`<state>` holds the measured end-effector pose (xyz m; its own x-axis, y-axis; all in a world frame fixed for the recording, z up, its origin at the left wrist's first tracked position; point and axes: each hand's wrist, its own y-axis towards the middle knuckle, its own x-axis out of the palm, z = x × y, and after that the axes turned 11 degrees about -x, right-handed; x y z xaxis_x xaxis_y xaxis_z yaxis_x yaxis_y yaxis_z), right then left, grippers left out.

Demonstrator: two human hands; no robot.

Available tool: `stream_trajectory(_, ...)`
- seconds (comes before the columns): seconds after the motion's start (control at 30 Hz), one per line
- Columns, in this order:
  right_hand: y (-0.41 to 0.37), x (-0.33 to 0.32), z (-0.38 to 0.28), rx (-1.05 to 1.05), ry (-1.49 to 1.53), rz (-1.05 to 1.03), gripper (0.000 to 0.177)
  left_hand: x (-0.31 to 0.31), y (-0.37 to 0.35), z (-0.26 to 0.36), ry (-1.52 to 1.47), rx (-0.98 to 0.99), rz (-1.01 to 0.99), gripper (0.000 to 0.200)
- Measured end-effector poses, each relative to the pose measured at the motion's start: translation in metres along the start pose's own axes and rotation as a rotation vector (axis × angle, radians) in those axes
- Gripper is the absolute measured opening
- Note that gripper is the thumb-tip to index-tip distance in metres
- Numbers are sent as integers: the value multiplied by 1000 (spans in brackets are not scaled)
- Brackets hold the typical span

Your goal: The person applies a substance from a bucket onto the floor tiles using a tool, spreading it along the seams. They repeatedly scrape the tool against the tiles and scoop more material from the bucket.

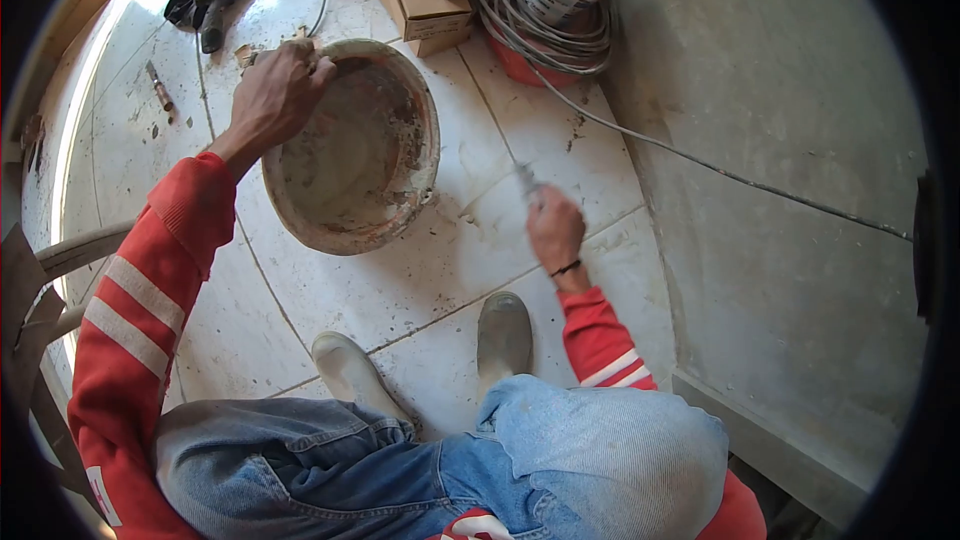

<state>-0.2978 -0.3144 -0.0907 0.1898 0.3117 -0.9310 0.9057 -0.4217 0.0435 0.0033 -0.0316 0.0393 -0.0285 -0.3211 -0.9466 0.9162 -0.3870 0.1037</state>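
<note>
My left hand (275,90) is curled over the far-left rim of the mortar-crusted bucket (345,242), which stands on the tiled floor (350,290) ahead of my boots (503,333). My right hand (556,227) is closed around a blurred hand tool (527,176), right of the bucket; I can't tell its exact type. A firm rim grip should steady the bucket, while a loose wrist and low tool should limit splatter over the tiles.
</note>
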Motion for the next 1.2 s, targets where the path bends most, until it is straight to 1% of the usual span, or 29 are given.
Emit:
stream_trajectory(0.03, 16, -9, 8, -59, -94, 99, 19, 6, -4, -5, -32, 53, 98, 46)
stream_trajectory(0.07, 31, -14, 14, -101, -156, 189, 18, 3, -5, -4, -30, 54, 94, 46)
stream_trajectory(0.13, 50, 9, 27, -20, -237, 56, 19, -5, -5, 5, -12, 0, -20, 45)
stream_trajectory(0.17, 41, 37, 27, -116, -228, 87, 19, -6, -1, 7, -16, 8, -17, 45)
stream_trajectory(0.2, 28, 63, 15, -213, -218, 118, 19, -6, 5, 6, 0, -18, -89, 44)
stream_trajectory(0.23, 9, 67, -14, -336, -246, 77, 19, -8, 9, 5, 20, -49, -160, 44)
stream_trajectory(0.27, -8, 59, -40, -463, -271, 34, 19, -9, 9, 6, 22, -49, -156, 44)
stream_trajectory(0.3, -16, 48, -49, -466, -268, 37, 19, -8, 8, 7, 12, -27, -129, 44)
stream_trajectory(0.37, -18, 32, -62, -379, 31, -1, 21, -1, 7, 3, 3, -2, -60, 45)
stream_trajectory(0.43, -1, 16, -37, -176, -41, -17, 23, -9, 2, 9, 10, -10, -62, 45)
stream_trajectory(0.47, 12, 11, -12, -119, -91, 43, 23, -10, -2, 10, 12, -9, -72, 46)
stream_trajectory(0.5, 40, -5, 21, -61, -197, 125, 23, 3, 0, -4, 12, 54, 15, 45)
stream_trajectory(0.53, 50, -8, 30, -80, -249, 143, 20, 2, 1, -3, 8, 54, 13, 45)
stream_trajectory(0.6, 55, 16, 34, -103, -328, 43, 17, -5, 5, 0, -3, 19, -72, 45)
stream_trajectory(0.67, 28, 39, 4, -251, -253, -16, 15, -6, 10, 0, 0, 4, -104, 45)
stream_trajectory(0.73, -9, 40, -43, -402, -237, -45, 17, -12, 9, 8, -12, -57, -190, 45)
stream_trajectory(0.8, -33, 30, -70, -495, -35, -95, 18, -13, 6, 13, -20, -59, -170, 46)
stream_trajectory(0.83, -30, 27, -71, -500, -33, -95, 18, -13, 5, 13, -29, -59, -152, 46)
stream_trajectory(0.9, -27, 18, -61, -466, 94, -148, 21, -8, 2, 7, -34, -41, -114, 47)
stream_trajectory(0.97, 8, 10, -39, -419, 92, -59, 24, -5, 2, 1, -41, -29, -72, 47)
stream_trajectory(1.0, 33, 1, -28, -453, 76, -28, 26, -3, 4, -3, -21, -9, -51, 46)
stream_trajectory(1.07, 86, -4, -9, -607, 1, 43, 26, 1, 7, -7, -11, 11, -38, 45)
stream_trajectory(1.1, 109, 1, 0, -704, 15, 78, 28, 0, 10, -7, 1, 0, -69, 46)
stream_trajectory(1.17, 141, 0, 2, -823, -67, -19, 31, 2, 17, -12, -7, -18, -141, 48)
stream_trajectory(1.2, 137, -1, 5, -824, -71, -31, 31, 4, 17, -13, -16, -24, -148, 48)
